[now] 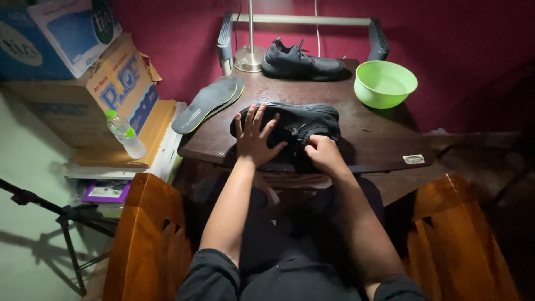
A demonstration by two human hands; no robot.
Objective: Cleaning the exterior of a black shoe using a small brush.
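**A:** From the head camera, where are your hands?

**B:** Your left hand [253, 136] lies flat on the black shoe [295, 125] with its fingers spread wide, pressing on the toe end and gripping nothing; your right hand [323, 153] is curled at the shoe's near edge, close to the laces, fingers bent in; whether they pinch a lace or just the fabric, you cannot tell from here.

**A:** And the shoe itself?

**B:** It lies on its side across the front of the dark wooden counter [379, 150], right before you; a second black shoe [301, 62] stands upright at the back, just beside the lamp base [249, 58]; two insoles [209, 103] lie stacked at the counter's left edge, partly overhanging; a green bowl [384, 83] sits at the back right, well apart from your hands; a water bottle [125, 134] rests on cardboard boxes [111, 83] off to the left.
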